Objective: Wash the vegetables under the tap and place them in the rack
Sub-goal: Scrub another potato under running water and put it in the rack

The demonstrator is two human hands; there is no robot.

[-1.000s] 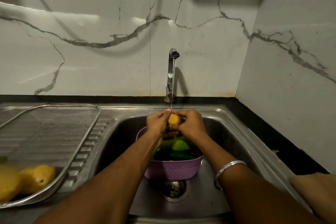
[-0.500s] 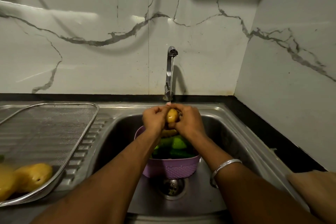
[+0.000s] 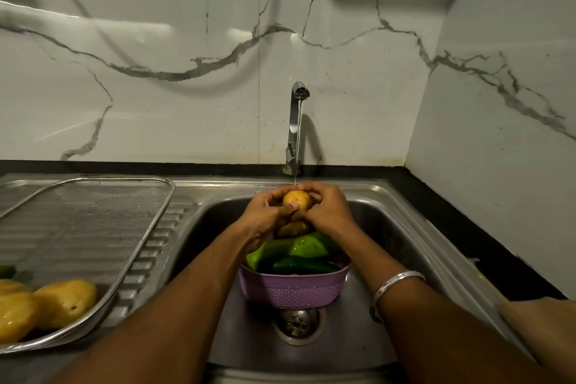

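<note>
We hold a small yellow potato [image 3: 296, 199] between both hands over the sink [image 3: 389, 212], right where the thin stream from the tap [image 3: 297, 121] lands. Our left hand [image 3: 265, 218] curls round its near side with the thumb laid across it, and our right hand [image 3: 327, 212] cups the far side, fingers wrapped over the top.

To rinse it well, we judge it best to keep the potato under the thread of water and roll it between our palms so every face gets wet, rubbing with the thumbs where dirt clings. The stream is thin, so slow turning should serve better than haste. A wet potato is likely slippery; keeping it directly above the purple basket [image 3: 293, 288] means a slip drops it among the green vegetables [image 3: 299, 254] and not down the basin.

Once clean, it belongs in the mesh rack [image 3: 93, 227] on the left drainboard, beside the 2 yellow pieces [image 3: 62, 302] already lying there.
</note>
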